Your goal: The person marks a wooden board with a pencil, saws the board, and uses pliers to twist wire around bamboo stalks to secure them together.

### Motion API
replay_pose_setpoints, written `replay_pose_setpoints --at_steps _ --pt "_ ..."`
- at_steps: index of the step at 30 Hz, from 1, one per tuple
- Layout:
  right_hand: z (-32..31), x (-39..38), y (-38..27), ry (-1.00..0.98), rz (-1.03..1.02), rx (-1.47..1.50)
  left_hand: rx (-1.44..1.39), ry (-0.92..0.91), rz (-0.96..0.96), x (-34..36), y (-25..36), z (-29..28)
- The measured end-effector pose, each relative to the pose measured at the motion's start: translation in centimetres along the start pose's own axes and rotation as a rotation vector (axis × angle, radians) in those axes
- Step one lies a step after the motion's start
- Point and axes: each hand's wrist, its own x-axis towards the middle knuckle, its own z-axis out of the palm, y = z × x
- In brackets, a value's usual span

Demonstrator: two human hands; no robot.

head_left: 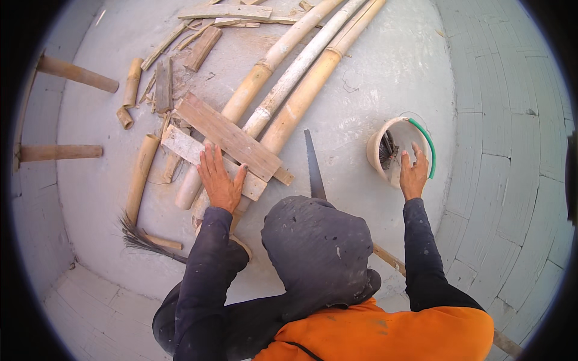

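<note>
My left hand [218, 180] lies flat with its fingers spread on a pale board [183, 144]. Beside it, a brown board [226, 133] slants across three long bamboo poles [298, 111]. At the right, my right hand [414, 172] reaches over the near rim of a round whitish bucket [374, 153]. Its thumb and index finger are apart, and nothing shows between them; its other fingers are partly hidden. Inside the bucket lie dark, thin pieces [387, 150] that I cannot make out. A green sleeve [428, 141] covers part of the bucket's handle.
A handsaw blade [313, 165] lies between the poles and the bucket, partly behind my dark-clothed knee [319, 246]. Bamboo offcuts [142, 177] and wood scraps [203, 48] litter the left floor. Two bamboo lengths [69, 152] jut from the left. A dark-bristled bundle [141, 237] lies near my left arm.
</note>
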Motion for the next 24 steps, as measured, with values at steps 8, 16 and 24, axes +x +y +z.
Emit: replay_pose_setpoints --at_steps 8,16,24 --pt "6.6 -18.9 -8.5 -1.115 0.157 0.059 -0.252 0.138 -0.612 0.9 0.7 -1.4" --pt "8.9 -24.6 -3.5 -1.116 0.374 0.132 -0.266 0.094 -0.394 -1.9 -6.6 -9.8" --pt "8.8 -23.5 -0.7 -1.046 0.628 0.478 -0.026 -0.14 -0.082 1.2 -8.4 -18.6"
